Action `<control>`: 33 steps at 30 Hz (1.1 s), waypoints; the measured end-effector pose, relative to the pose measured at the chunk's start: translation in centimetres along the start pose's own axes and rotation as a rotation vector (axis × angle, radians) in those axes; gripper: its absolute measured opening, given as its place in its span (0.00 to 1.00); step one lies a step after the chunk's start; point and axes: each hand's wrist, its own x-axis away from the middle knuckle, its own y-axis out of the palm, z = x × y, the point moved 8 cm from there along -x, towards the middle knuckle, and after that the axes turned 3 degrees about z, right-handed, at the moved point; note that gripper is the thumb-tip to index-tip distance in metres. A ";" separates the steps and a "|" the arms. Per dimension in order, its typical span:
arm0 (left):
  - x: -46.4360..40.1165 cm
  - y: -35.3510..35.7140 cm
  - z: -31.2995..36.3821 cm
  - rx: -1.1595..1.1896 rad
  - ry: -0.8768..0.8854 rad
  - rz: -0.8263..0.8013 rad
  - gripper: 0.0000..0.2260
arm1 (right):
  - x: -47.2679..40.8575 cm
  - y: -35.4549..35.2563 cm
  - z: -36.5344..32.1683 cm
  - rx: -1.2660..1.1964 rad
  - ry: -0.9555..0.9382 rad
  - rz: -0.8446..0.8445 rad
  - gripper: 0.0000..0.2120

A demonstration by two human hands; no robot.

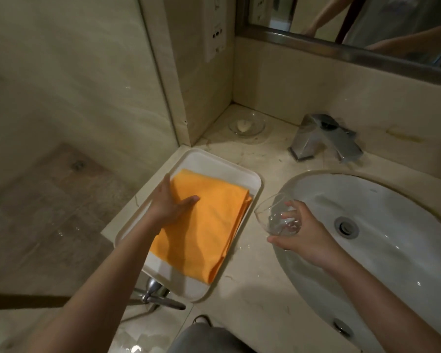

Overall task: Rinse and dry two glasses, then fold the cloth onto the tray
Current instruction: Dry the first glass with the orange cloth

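A wet glass (278,216) is gripped by curled right-hand (307,235) fingers; the folded cloth (201,225) is reached by the left hand's (169,203) straight fingers. Drying probably follows.

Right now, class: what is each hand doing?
Left hand: open, fingers flat on the orange cloth.
Right hand: fingers curled round a tilted glass.

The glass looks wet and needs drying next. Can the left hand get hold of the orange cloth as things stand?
Probably yes. The left hand already rests flat on the folded cloth in the tray, with nothing lying on top of it. The right hand holds the glass by the sink, clear of the way.
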 end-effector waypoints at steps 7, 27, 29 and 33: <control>1.1 -0.8 -1.5 0.109 -0.116 0.030 0.38 | -0.4 2.2 -1.4 -0.018 -0.033 -0.053 0.36; 8.1 -3.8 -1.5 0.230 0.164 0.193 0.11 | 2.2 4.7 -1.2 -0.133 -0.018 -0.112 0.34; 8.1 -3.1 0.0 0.535 0.108 0.070 0.10 | 2.4 4.8 -1.4 -0.156 -0.023 -0.107 0.34; 8.1 -1.7 3.4 0.528 0.189 -0.194 0.19 | 2.4 4.8 -2.0 -0.160 -0.041 -0.100 0.35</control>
